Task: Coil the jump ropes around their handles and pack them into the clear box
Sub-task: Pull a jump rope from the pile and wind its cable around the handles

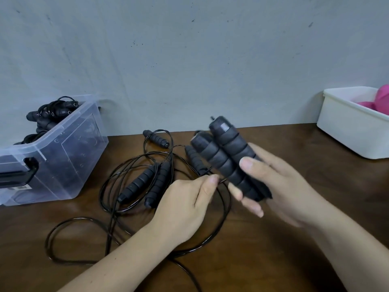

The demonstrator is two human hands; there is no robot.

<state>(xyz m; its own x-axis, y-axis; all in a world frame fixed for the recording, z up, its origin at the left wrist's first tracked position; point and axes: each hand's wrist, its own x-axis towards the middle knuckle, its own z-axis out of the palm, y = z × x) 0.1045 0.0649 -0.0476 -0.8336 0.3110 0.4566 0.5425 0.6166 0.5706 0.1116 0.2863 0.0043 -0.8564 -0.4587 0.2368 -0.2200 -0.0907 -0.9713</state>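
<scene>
My right hand (280, 182) grips a pair of black foam jump-rope handles (226, 157), held side by side and tilted up to the left. My left hand (189, 203) pinches the thin black cord (223, 180) just left of those handles. Loose cord (69, 223) loops over the brown table below my arms. Another pair of handles (147, 184) lies in the tangle, with two single handles (155, 139) (194, 160) farther back. The clear box (69, 148) stands at the left and holds several coiled black ropes (48, 114).
A white tub (347, 133) with pink objects (379, 100) stands at the back right on the table. A grey wall runs right behind the table. The clear box has a black latch (23, 173) on its near end.
</scene>
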